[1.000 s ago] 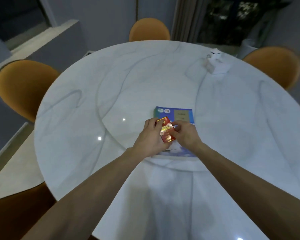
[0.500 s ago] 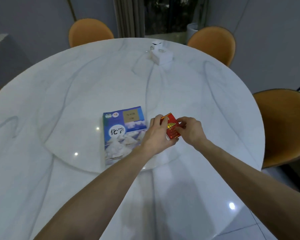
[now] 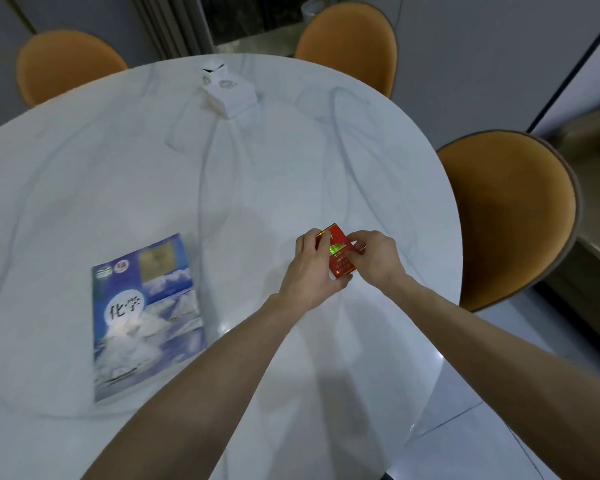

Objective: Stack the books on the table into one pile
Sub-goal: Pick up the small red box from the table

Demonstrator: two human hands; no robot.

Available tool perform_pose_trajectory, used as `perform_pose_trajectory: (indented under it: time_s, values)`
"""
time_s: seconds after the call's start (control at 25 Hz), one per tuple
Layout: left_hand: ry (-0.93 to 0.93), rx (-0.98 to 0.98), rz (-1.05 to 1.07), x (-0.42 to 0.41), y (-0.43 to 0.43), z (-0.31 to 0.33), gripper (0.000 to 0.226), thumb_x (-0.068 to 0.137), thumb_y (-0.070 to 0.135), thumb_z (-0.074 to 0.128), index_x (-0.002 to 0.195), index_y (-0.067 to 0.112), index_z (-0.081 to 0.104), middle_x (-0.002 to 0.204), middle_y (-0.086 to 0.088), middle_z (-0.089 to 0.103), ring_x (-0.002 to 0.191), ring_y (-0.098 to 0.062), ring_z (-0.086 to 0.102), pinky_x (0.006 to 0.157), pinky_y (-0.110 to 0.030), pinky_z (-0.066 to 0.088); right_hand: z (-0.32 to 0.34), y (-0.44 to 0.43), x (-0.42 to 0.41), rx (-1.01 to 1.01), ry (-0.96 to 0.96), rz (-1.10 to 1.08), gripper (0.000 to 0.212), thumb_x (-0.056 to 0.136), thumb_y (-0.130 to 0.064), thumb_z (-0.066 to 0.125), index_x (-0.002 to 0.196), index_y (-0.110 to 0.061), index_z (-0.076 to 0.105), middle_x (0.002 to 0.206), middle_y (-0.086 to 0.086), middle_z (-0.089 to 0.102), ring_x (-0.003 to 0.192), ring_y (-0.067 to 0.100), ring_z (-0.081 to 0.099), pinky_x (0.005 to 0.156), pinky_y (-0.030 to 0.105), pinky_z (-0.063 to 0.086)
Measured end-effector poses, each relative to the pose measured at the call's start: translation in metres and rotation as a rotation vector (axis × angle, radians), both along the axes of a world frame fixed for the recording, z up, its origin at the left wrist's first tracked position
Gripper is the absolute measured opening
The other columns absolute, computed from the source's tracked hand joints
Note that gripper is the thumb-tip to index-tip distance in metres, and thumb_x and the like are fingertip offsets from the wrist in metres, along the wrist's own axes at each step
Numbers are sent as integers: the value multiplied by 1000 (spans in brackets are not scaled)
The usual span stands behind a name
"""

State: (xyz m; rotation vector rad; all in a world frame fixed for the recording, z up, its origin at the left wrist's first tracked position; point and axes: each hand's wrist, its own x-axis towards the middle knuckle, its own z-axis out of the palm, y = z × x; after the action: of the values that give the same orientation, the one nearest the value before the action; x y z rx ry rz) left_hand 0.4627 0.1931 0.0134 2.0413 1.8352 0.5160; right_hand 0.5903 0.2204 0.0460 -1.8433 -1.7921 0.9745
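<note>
A blue textbook (image 3: 146, 313) with a snowy mountain cover lies flat on the round white marble table (image 3: 84, 188), at the near left. To its right, above the table's right half, I hold a small red booklet (image 3: 338, 254) with gold print between both hands. My left hand (image 3: 312, 271) grips its left edge and underside. My right hand (image 3: 374, 258) pinches its right edge. The booklet is well apart from the blue textbook.
A white tissue box (image 3: 231, 93) stands at the far side of the table. Orange chairs ring the table: one at the back left (image 3: 63, 64), one at the back (image 3: 350, 43), one on the right (image 3: 510, 216). The table's right edge is close to my hands.
The red booklet, once over the blue textbook, now sits well to its right in both hands. My view has swung rightward, so the textbook appears further left.
</note>
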Motion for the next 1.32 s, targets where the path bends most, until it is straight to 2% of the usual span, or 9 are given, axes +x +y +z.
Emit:
perform_pose_trajectory:
  time_s: [0.12,0.28,0.52,0.68,0.84,1.12,1.32]
  values:
    - [12,-29,-47,29,29,-16,85,73,44,71,140,9,31,141,-8,33,132,-22,27,100,-33,43,-18,24,31,-19,-9,-41,31,86,-3,53,115,-7,66,96,16,73,85,24,63,70,22,41]
    - [21,-73,-91,61,60,-40,85,73,43,72,140,8,32,143,-8,33,134,-22,27,103,-33,40,-45,50,62,-61,25,-119,29,87,-2,52,112,-5,68,100,16,72,92,28,66,73,22,44]
    - [57,-149,-99,83,93,-74,88,70,47,71,139,8,34,140,-9,38,132,-25,32,111,-34,34,-82,78,83,-138,62,-217,22,86,-1,54,99,-4,71,98,17,72,89,30,67,78,32,53]
    - [95,-146,-95,90,110,-88,89,69,54,69,138,9,35,138,-9,41,128,-26,36,107,-36,35,-95,96,89,-147,41,-213,23,85,-1,54,99,-4,71,98,17,73,90,30,67,79,32,53]
    - [116,-133,-102,92,120,-95,85,69,50,69,136,9,38,136,-9,43,126,-27,39,106,-35,36,-101,105,91,-155,26,-207,24,85,-1,53,101,-4,70,101,17,72,92,31,66,80,33,52]
    - [122,-128,-123,92,123,-97,86,71,51,68,138,9,36,141,-9,39,132,-25,34,109,-33,33,-106,110,90,-148,-42,-161,23,88,-4,51,101,-2,70,100,20,71,92,34,64,77,33,49]
    - [87,-227,-128,89,121,-86,94,73,57,66,145,15,24,154,-11,22,145,-25,14,118,-38,19,-101,113,90,-176,-74,-144,28,90,-9,52,115,-3,62,111,18,66,101,33,62,82,34,49]
